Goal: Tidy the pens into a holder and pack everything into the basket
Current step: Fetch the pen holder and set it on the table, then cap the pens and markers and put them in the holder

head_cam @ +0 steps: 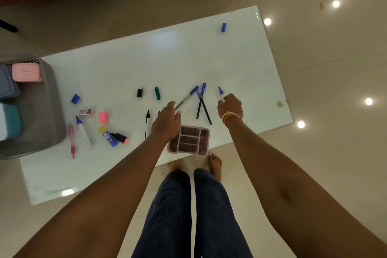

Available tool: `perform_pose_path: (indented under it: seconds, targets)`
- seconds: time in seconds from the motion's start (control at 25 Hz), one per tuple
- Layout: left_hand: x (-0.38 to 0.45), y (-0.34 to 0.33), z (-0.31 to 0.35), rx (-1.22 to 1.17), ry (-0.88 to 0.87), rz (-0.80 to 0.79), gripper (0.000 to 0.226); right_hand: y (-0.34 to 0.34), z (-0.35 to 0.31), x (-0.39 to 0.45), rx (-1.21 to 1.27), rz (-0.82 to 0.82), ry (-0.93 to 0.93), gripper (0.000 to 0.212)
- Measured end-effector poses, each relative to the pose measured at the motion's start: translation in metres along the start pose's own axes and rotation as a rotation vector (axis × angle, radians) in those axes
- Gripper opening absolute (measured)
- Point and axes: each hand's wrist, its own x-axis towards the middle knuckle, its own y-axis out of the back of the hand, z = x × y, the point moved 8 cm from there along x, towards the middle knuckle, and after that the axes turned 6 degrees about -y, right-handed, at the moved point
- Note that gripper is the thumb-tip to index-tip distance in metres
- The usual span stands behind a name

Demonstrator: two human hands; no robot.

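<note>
At far left, the basket (pixel 41 111) is seen; loose pens (pixel 82 130) lie across the tabletop (pixel 125 65). The holder (pixel 189 139), at the near edge, is partly covered by the left hand (pixel 165 120), whose fingers are curled; any hold cannot be told. The right hand (pixel 230 107) is spread wide above nothing. Pens are judged light, stiff, prone to rolling; mid-barrel is best pinched.

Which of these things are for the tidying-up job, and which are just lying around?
For the job:
pink holder
blue-capped pens
black marker
pink pen
loose caps, like the green one
grey basket
left hand and right hand

Just lying around:
small beige lump at the table's right edge; I can't tell what it is
dark stick on the floor
</note>
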Motion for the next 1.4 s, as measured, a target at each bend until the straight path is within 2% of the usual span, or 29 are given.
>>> perform_pose_path:
  seconds: [0.2,0.32,0.4,0.48,0.6,0.68,0.8,0.84,0.92,1.0,1.08,1.16,1.24,1.28,1.4]
  targets:
    - [0.015,-0.015,0.022,-0.059,-0.032,0.100,0.039,-0.004,0.004,0.040,-0.158,0.063,0.087,0.043]
    - [0.022,-0.030,0.036,-0.073,-0.041,0.151,0.037,-0.020,0.025,0.066,-0.211,-0.010,0.098,0.050]
    - [0.020,-0.033,0.041,-0.116,-0.020,0.224,0.035,-0.026,0.033,0.078,-0.212,-0.073,0.154,0.042]
    - [0.011,-0.031,0.051,-0.171,-0.030,0.304,0.033,-0.024,0.033,0.077,-0.129,-0.132,0.210,0.030]
    - [-0.014,-0.028,0.072,-0.270,0.019,0.406,0.030,-0.007,0.023,0.046,0.145,-0.265,0.260,0.018]
    - [-0.029,-0.031,0.089,-0.338,0.083,0.387,0.033,0.004,0.014,0.013,0.308,-0.390,0.273,0.009]
    - [-0.029,-0.028,0.097,-0.603,0.126,0.388,0.038,0.017,-0.017,-0.031,0.361,-0.504,0.417,0.008]
    - [-0.025,-0.024,0.095,-0.662,0.124,0.413,0.036,0.017,-0.027,-0.040,0.376,-0.523,0.465,0.014]
    - [-0.014,-0.020,0.081,-0.634,0.110,0.482,0.030,0.007,-0.043,-0.046,0.427,-0.612,0.513,0.020]
    - [-0.001,-0.026,0.059,-0.615,0.095,0.546,0.027,-0.013,-0.050,-0.031,0.413,-0.657,0.539,0.018]
    - [0.016,-0.033,0.045,-0.674,0.059,0.548,0.033,-0.021,-0.064,0.007,0.296,-0.492,0.642,0.019]
    - [0.043,-0.035,0.039,-0.732,-0.003,0.526,0.031,-0.015,-0.089,0.058,0.147,-0.181,0.759,0.020]
    - [0.073,-0.031,0.040,-0.755,-0.083,0.528,0.021,0.001,-0.117,0.105,0.123,0.078,0.825,0.020]
    - [0.088,-0.030,0.042,-0.756,-0.116,0.509,0.019,0.008,-0.128,0.129,0.148,0.142,0.825,0.025]
    - [0.117,-0.030,0.045,-0.733,-0.158,0.400,0.022,0.014,-0.154,0.187,0.087,0.229,0.788,0.059]
